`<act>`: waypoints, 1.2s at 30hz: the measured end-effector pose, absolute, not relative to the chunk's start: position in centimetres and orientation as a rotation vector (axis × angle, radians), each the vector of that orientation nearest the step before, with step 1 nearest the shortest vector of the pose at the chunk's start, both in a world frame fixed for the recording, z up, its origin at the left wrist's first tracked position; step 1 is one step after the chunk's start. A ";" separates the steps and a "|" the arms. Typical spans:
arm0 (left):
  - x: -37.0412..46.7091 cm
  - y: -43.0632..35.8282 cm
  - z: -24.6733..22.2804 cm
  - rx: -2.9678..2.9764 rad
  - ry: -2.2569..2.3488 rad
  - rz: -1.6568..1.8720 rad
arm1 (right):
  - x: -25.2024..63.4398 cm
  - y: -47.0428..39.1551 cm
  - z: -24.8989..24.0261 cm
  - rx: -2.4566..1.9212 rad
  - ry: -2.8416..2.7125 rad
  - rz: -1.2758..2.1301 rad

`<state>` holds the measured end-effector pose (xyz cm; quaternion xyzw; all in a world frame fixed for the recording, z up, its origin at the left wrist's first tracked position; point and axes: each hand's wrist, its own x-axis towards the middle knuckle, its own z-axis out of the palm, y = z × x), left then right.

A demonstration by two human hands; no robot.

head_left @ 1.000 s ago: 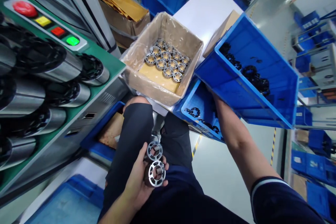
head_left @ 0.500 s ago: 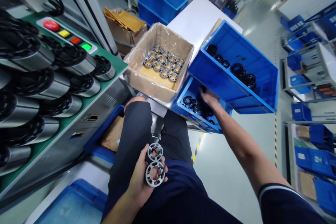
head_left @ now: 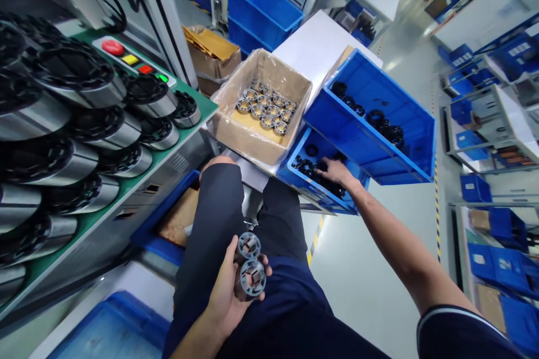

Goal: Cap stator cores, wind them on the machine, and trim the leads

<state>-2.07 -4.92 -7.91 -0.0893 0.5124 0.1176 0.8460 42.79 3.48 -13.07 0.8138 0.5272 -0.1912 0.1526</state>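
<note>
Two round metal rings [head_left: 252, 277] with slotted faces rest side by side in my left hand [head_left: 231, 291], its fingers wrapped around them above my lap. My right hand [head_left: 337, 173] reaches into the lower blue bin [head_left: 290, 174], among black ring-shaped parts [head_left: 304, 166]. Its fingertips are bent onto the black parts, and whether they hold one is too small to tell. Left of that bin, a plastic-lined cardboard box [head_left: 252, 143] holds rows of similar metal rings [head_left: 264, 101].
An upper blue bin [head_left: 379, 162] with black parts overhangs the lower one. At the left, a green bench [head_left: 206, 105] carries several metal cylinders [head_left: 155, 102] and a button panel [head_left: 137, 63]. Stacked blue bins [head_left: 263, 8] stand behind the box.
My right hand has drawn back slightly towards me in the lower bin, uncovering more black parts. The rings in my left hand have tilted slightly. The camera view has shifted.
</note>
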 end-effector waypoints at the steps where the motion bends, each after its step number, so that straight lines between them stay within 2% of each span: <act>1: -2.1 -4.8 -7.9 -0.157 1.070 0.247 | 42.6 2.9 -13.2 2.317 1.504 -0.557; 11: -3.1 -3.9 -7.8 0.050 1.032 0.286 | 43.6 -0.2 -12.7 2.334 1.363 -0.635; 19: -4.0 -4.2 -9.3 0.161 1.004 0.245 | 45.3 -2.5 -10.4 2.502 1.558 -0.667; 24: -4.6 -3.6 -9.3 0.350 0.954 0.193 | 44.1 -3.8 -11.1 2.636 1.626 -0.718; 30: -3.6 -3.2 -8.4 0.431 0.929 0.450 | 41.4 -3.7 -11.4 2.851 1.695 -0.624; 36: -2.6 -2.7 -7.6 0.459 0.901 0.669 | 39.9 -3.7 -7.5 3.147 1.825 -0.460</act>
